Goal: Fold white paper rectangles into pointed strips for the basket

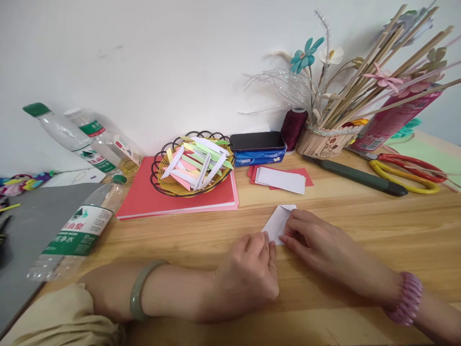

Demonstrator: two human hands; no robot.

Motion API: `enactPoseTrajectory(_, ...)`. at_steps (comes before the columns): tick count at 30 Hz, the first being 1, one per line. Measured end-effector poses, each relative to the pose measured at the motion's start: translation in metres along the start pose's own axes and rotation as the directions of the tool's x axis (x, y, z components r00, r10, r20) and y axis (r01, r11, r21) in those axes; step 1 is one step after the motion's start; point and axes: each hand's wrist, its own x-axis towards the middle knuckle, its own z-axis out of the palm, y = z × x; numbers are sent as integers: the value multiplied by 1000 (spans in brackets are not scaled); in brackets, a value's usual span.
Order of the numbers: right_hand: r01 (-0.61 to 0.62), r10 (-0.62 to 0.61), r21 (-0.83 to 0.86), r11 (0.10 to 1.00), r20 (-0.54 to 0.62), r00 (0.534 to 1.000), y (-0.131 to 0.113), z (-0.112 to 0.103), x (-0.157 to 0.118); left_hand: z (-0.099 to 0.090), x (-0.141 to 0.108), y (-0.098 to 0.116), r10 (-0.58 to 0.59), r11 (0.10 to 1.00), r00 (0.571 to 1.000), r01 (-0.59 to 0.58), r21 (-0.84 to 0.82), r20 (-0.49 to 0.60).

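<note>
A small white paper (pixel 276 223) with folded corners lies on the wooden table between my hands. My left hand (pixel 252 269) is closed, its fingertips pressed on the paper's lower left edge. On the right side of the same paper, my right hand (pixel 309 238) has its fingers bent together and gripping the edge. Behind the paper, white slips (pixel 281 179) rest on red slips (pixel 309 178). A wicker basket (pixel 158 180) of folded coloured paper strips (pixel 198 161) stands on red sheets (pixel 135 197) to the left.
Plastic bottles (pixel 84 226) lean and lie at the left. A black phone (pixel 257 141) rests on a blue packet (pixel 259 157). At the right are a dark green cutter (pixel 360 177), scissors (pixel 406 178) and a stick-covered pot (pixel 319 142) with craft flowers.
</note>
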Motion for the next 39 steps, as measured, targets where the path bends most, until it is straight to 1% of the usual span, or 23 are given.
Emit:
enactPoseTrajectory(5,-7,6,-20,1000,-58,998,-3,4,0,-1,0,1,-17,1000,1000,16,-7,-11)
enactPoseTrajectory(10,-22,18,-46,999,-90,996,-4,8,0,2,-2,0,-22,999,999,21,-29,-43)
enactPoseTrajectory(16,-6,-1,-53,999,-123,992,-3,9,-3,1,-1,-1,10,1000,1000,-10,-13,-18)
enactPoseTrajectory(20,-10,3,-42,999,-174,985,0,12,-7,-2,-1,2,12,1000,1000,-12,1,7)
enactPoseTrajectory(24,25,-22,11,1000,-206,978,5,14,-10,1,-3,2,6,1000,1000,-6,-12,3)
enactPoseTrajectory(26,67,-56,43,997,-214,975,9,13,-13,4,-4,-1,13,1000,1000,-13,-25,-7)
enactPoseTrajectory(28,147,-140,17,989,-215,966,14,11,-19,8,-5,-7,49,998,999,-49,-47,-13)
enactPoseTrajectory(31,307,-329,-139,942,-185,926,17,10,-31,13,-2,-18,125,984,992,-127,-125,-27)
enactPoseTrajectory(32,338,-371,-190,922,-176,912,16,10,-35,14,0,-22,129,980,991,-132,-150,-26)
enactPoseTrajectory(35,361,-418,-277,890,-184,889,4,15,-46,15,5,-31,106,979,993,-96,-180,47)
enactPoseTrajectory(37,368,-425,-281,886,-180,887,-7,22,-50,15,8,-35,73,977,993,-52,-208,93)
enactPoseTrajectory(39,365,-428,-290,885,-194,883,-15,28,-52,14,10,-36,54,968,993,-26,-250,107)
